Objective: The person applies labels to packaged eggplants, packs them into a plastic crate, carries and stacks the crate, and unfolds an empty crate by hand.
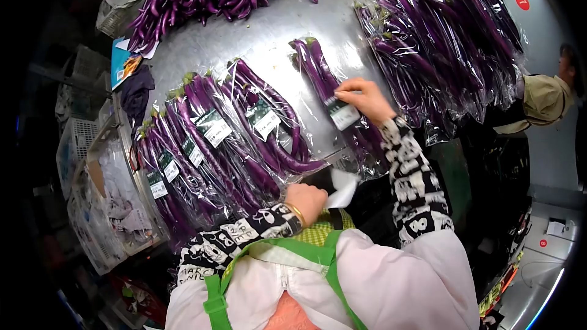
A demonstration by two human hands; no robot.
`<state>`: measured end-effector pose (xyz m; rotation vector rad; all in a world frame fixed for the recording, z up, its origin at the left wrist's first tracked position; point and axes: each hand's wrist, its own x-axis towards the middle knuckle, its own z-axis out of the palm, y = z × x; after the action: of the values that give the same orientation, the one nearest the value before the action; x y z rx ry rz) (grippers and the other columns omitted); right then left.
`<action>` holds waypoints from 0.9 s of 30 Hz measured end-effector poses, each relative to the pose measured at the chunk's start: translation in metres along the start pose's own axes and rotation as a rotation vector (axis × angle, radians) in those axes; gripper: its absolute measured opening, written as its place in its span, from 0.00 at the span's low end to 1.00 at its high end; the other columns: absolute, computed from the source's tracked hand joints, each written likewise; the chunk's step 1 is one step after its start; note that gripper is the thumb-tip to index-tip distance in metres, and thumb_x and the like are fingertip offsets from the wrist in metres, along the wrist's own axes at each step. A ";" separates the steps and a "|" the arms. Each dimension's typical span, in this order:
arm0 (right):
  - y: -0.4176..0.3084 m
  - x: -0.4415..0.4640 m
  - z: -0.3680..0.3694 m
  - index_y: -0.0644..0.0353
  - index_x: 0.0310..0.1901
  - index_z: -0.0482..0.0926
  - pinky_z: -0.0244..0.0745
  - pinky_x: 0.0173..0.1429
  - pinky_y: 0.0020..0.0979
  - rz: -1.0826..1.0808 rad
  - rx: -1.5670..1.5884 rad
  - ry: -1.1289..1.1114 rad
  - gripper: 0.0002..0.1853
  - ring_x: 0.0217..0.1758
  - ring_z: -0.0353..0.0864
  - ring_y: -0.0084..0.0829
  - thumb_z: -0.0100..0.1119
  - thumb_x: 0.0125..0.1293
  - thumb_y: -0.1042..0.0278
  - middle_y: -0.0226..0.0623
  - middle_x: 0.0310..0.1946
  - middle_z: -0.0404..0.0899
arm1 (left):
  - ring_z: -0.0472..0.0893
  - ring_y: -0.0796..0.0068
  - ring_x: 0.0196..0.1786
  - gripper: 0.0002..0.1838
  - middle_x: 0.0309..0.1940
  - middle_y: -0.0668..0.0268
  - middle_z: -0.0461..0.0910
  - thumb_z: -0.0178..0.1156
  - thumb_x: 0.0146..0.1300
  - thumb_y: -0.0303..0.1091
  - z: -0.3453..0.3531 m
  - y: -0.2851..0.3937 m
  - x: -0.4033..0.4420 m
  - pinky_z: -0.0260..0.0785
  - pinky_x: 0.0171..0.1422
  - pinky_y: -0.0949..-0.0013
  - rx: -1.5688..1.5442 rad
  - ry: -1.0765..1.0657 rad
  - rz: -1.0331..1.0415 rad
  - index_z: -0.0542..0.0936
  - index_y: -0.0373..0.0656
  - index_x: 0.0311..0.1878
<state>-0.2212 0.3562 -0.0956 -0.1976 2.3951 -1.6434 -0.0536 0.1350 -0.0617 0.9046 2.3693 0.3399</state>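
Here touching eggplant-bag label (345, 117) with right hand (367, 100) — can't tell if pinching — clutching paper (342, 189) in left hand (306, 201), bench's (266, 40) near edge.

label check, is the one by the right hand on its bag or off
On: the label lies across the eggplant bag, the right hand at its upper edge. Whether it is fully stuck down, I cannot tell.

And there's a white 7 on the red disc (522, 1) at upper right, with an 8 on a smaller red disc (543, 243) lower down! Over on the left sleeve (199, 270), black lettering reads what looks like "MARC", while the green-and-white labels (213, 127) on the bagged eggplants (244, 174) carry print too small to read.
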 end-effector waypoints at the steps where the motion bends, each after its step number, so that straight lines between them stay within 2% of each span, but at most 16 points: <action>1: 0.000 0.011 0.010 0.59 0.37 0.84 0.71 0.51 0.32 0.022 -0.171 0.037 0.11 0.44 0.76 0.33 0.67 0.52 0.64 0.40 0.38 0.78 | 0.81 0.58 0.28 0.07 0.23 0.61 0.80 0.62 0.47 0.35 -0.004 0.004 -0.004 0.72 0.32 0.58 -0.023 0.078 0.029 0.78 0.46 0.30; 2: 0.037 0.030 0.017 0.54 0.37 0.84 0.71 0.54 0.33 -0.024 -0.423 0.079 0.12 0.47 0.75 0.36 0.69 0.49 0.62 0.44 0.43 0.76 | 0.81 0.58 0.28 0.07 0.22 0.62 0.79 0.61 0.47 0.34 -0.007 0.007 -0.005 0.71 0.31 0.57 -0.041 0.157 0.066 0.77 0.45 0.30; 4: 0.060 0.042 0.028 0.49 0.38 0.84 0.68 0.60 0.35 -0.001 -0.210 0.227 0.15 0.52 0.72 0.43 0.71 0.46 0.61 0.51 0.57 0.63 | 0.78 0.59 0.27 0.07 0.24 0.63 0.76 0.60 0.44 0.33 -0.015 0.009 -0.005 0.68 0.28 0.59 -0.090 0.463 0.238 0.71 0.46 0.25; 5: 0.072 0.048 0.033 0.48 0.50 0.79 0.65 0.63 0.35 -0.047 -0.290 0.306 0.26 0.57 0.68 0.46 0.72 0.45 0.61 0.53 0.57 0.61 | 0.77 0.60 0.26 0.07 0.24 0.63 0.76 0.60 0.43 0.32 -0.026 0.010 -0.007 0.67 0.27 0.60 -0.120 0.527 0.315 0.71 0.45 0.24; 7: 0.051 0.046 0.042 0.52 0.67 0.59 0.64 0.65 0.35 -0.030 -0.158 0.334 0.46 0.59 0.66 0.46 0.73 0.44 0.64 0.53 0.56 0.63 | 0.76 0.61 0.24 0.08 0.24 0.63 0.74 0.60 0.43 0.30 -0.034 0.015 -0.004 0.66 0.26 0.61 -0.290 0.646 0.529 0.70 0.43 0.22; 9: 0.028 0.049 0.063 0.54 0.69 0.56 0.66 0.64 0.34 0.021 0.098 0.196 0.48 0.60 0.70 0.41 0.71 0.46 0.66 0.51 0.57 0.70 | 0.76 0.62 0.24 0.09 0.26 0.62 0.74 0.62 0.43 0.28 -0.039 0.028 0.004 0.68 0.25 0.65 -0.569 0.730 0.755 0.69 0.41 0.21; 11: -0.018 0.042 0.084 0.53 0.70 0.54 0.64 0.66 0.34 0.163 0.090 -0.042 0.45 0.64 0.68 0.42 0.67 0.51 0.65 0.52 0.62 0.65 | 0.78 0.63 0.26 0.08 0.32 0.60 0.77 0.63 0.46 0.27 -0.042 0.038 0.006 0.71 0.27 0.67 -0.668 0.643 0.828 0.73 0.38 0.25; 14: -0.021 0.037 0.085 0.55 0.70 0.52 0.54 0.72 0.37 -0.057 0.021 -0.267 0.45 0.70 0.59 0.45 0.65 0.54 0.60 0.54 0.66 0.60 | 0.81 0.62 0.34 0.10 0.39 0.57 0.79 0.67 0.48 0.24 -0.048 0.045 0.011 0.75 0.33 0.69 -0.804 0.654 0.794 0.78 0.37 0.34; 16: -0.059 0.017 0.039 0.55 0.69 0.58 0.57 0.70 0.38 -0.016 -0.265 -0.028 0.41 0.66 0.65 0.42 0.64 0.55 0.54 0.51 0.59 0.70 | 0.82 0.62 0.34 0.13 0.39 0.57 0.80 0.68 0.47 0.24 -0.049 0.038 0.012 0.75 0.35 0.69 -0.806 0.762 0.703 0.80 0.37 0.38; 18: -0.051 0.016 -0.045 0.61 0.63 0.64 0.63 0.67 0.37 -0.376 -0.585 0.431 0.35 0.60 0.71 0.38 0.65 0.56 0.57 0.47 0.52 0.74 | 0.82 0.64 0.30 0.14 0.29 0.59 0.81 0.68 0.41 0.24 -0.049 0.019 0.013 0.74 0.33 0.70 -0.727 0.739 0.732 0.81 0.38 0.36; 20: -0.098 0.002 -0.139 0.63 0.58 0.68 0.65 0.64 0.38 -0.249 -0.761 0.650 0.29 0.56 0.74 0.36 0.63 0.57 0.62 0.44 0.51 0.76 | 0.80 0.64 0.25 0.12 0.23 0.62 0.80 0.66 0.40 0.22 -0.050 0.004 0.012 0.71 0.27 0.70 -0.477 0.825 0.666 0.80 0.39 0.33; 22: -0.092 -0.014 -0.233 0.67 0.64 0.57 0.51 0.66 0.56 0.031 -1.605 1.085 0.40 0.64 0.57 0.49 0.57 0.47 0.64 0.50 0.57 0.62 | 0.80 0.64 0.26 0.13 0.23 0.62 0.79 0.65 0.38 0.21 -0.048 0.001 0.011 0.71 0.27 0.68 -0.416 0.840 0.624 0.80 0.39 0.32; 23: -0.087 -0.021 -0.265 0.66 0.59 0.62 0.46 0.68 0.55 0.078 -1.596 1.153 0.35 0.64 0.57 0.47 0.54 0.44 0.70 0.48 0.60 0.62 | 0.80 0.63 0.26 0.14 0.22 0.62 0.78 0.64 0.36 0.20 -0.048 0.001 0.011 0.70 0.27 0.67 -0.358 0.842 0.576 0.79 0.40 0.32; 24: -0.092 -0.033 -0.280 0.64 0.62 0.61 0.52 0.63 0.47 0.037 -1.699 1.067 0.40 0.55 0.62 0.44 0.64 0.47 0.59 0.43 0.50 0.66 | 0.80 0.63 0.26 0.14 0.22 0.62 0.78 0.64 0.36 0.20 -0.047 0.002 0.013 0.70 0.27 0.67 -0.357 0.846 0.576 0.79 0.40 0.32; 25: -0.069 -0.029 -0.303 0.60 0.58 0.65 0.59 0.55 0.49 -0.037 -1.670 1.077 0.38 0.53 0.64 0.46 0.67 0.42 0.61 0.44 0.48 0.67 | 0.80 0.64 0.25 0.12 0.23 0.62 0.78 0.64 0.38 0.20 -0.044 0.003 0.014 0.71 0.27 0.68 -0.384 0.836 0.576 0.79 0.39 0.31; 27: -0.094 -0.022 -0.316 0.59 0.39 0.71 0.72 0.46 0.44 0.172 -1.553 0.884 0.12 0.44 0.75 0.45 0.58 0.52 0.71 0.44 0.37 0.75 | 0.80 0.64 0.25 0.10 0.23 0.62 0.79 0.64 0.41 0.20 -0.038 0.008 0.017 0.71 0.27 0.69 -0.415 0.815 0.567 0.79 0.39 0.31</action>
<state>-0.2851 0.6115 0.1036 0.5920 3.5231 0.6981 -0.0822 0.1509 -0.0348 1.3901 2.4803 1.6176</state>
